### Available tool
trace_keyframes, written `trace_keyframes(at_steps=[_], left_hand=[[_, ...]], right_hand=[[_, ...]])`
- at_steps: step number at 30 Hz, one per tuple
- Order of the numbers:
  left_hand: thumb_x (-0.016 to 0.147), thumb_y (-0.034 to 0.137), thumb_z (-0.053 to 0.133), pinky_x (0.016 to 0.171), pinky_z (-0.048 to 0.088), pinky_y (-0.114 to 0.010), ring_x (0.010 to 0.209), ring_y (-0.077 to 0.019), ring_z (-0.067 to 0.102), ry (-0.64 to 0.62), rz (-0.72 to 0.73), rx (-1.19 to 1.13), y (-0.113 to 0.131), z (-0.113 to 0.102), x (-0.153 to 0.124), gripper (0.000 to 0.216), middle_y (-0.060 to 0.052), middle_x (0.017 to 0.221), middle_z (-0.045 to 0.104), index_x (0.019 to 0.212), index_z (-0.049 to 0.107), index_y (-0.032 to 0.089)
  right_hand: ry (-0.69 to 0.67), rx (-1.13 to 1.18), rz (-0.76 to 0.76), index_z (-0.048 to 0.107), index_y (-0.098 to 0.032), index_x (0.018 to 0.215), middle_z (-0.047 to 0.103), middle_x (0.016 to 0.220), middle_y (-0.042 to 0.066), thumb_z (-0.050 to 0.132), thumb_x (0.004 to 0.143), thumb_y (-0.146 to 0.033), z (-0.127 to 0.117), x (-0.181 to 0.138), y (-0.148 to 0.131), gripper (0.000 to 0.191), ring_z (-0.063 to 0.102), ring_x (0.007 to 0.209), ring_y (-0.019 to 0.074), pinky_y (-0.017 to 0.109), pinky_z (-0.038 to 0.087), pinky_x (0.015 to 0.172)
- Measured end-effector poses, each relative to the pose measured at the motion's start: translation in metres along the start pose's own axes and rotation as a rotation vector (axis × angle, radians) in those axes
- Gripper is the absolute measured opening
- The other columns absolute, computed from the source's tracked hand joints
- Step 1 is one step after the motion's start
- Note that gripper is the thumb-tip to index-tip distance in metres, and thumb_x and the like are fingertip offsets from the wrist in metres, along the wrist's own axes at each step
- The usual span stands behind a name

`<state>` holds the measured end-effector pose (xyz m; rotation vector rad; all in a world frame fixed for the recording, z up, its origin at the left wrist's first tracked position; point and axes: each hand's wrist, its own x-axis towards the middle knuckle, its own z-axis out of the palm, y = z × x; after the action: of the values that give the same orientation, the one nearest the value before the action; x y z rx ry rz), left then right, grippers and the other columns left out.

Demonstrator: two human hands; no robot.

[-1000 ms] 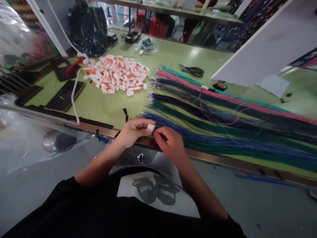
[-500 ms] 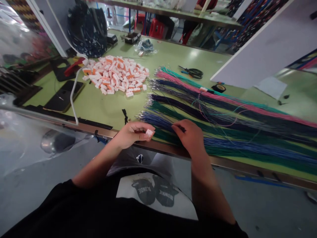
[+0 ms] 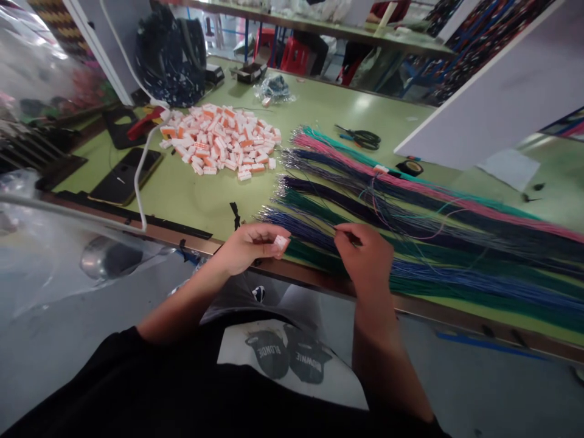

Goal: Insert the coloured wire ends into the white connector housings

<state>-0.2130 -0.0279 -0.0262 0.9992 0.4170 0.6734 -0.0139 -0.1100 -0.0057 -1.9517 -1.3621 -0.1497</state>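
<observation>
My left hand [image 3: 255, 246] pinches a small white-and-orange connector housing [image 3: 281, 243] between thumb and fingertips, just above the table's front edge. To its right, my right hand [image 3: 365, 249] is closed in a pinch on a thin dark wire [image 3: 319, 202], which runs up and left from the fingertips. Under and around the right hand lie bundles of wires with bare metal ends at the left: blue wires [image 3: 301, 226], green wires [image 3: 305, 205], dark purple wires [image 3: 328, 190] and pink wires [image 3: 328, 152]. A heap of connector housings [image 3: 228, 143] sits beyond my left hand.
Pliers [image 3: 365, 139] and a roll of black tape [image 3: 410, 166] lie behind the wires. Among the bundles rests another housing with wires [image 3: 380, 170]. A phone [image 3: 125, 176] and a white bent rod [image 3: 138, 182] are at the left. A pale panel [image 3: 483, 91] stands at the right.
My right hand has moved a little right and back from the blue wires, with the thin wire between its fingertips. The left hand still holds the housing. The view has shifted slightly.
</observation>
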Motion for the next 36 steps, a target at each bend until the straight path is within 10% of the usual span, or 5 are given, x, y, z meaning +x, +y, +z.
trace_keyframes(at_steps=[7,16,36], left_hand=[[0.062,0.015,0.077,0.053,0.047,-0.020,0.054,-0.0078,0.057,0.029,-0.024,-0.003,0.003,0.001,0.000,0.020,0.003,0.058,0.063,0.079,0.068,0.015],[0.063,0.013,0.076,0.056,0.046,-0.020,0.056,-0.0080,0.058,0.036,-0.013,-0.101,0.002,0.001,0.004,0.019,0.001,0.064,0.064,0.081,0.067,0.014],[0.064,0.011,0.072,0.057,0.045,-0.020,0.056,-0.0082,0.057,0.041,0.020,-0.097,0.000,-0.001,0.005,0.019,0.002,0.062,0.062,0.082,0.067,0.014]], right_hand=[[0.060,0.160,0.029,0.062,-0.022,0.074,0.068,0.074,0.002,0.054,0.072,-0.024,0.000,0.000,-0.008,0.009,0.062,0.068,0.0177,0.031,0.048,0.065],[-0.287,0.255,-0.395,0.064,-0.023,0.083,0.069,0.078,0.002,0.049,0.083,-0.024,0.003,-0.012,-0.055,0.016,0.061,0.069,0.0137,0.027,0.045,0.063],[-0.251,0.096,-0.319,0.057,-0.021,0.062,0.058,0.058,-0.002,0.048,0.075,-0.022,0.004,-0.017,-0.045,0.015,0.049,0.053,0.0106,0.024,0.036,0.054]])
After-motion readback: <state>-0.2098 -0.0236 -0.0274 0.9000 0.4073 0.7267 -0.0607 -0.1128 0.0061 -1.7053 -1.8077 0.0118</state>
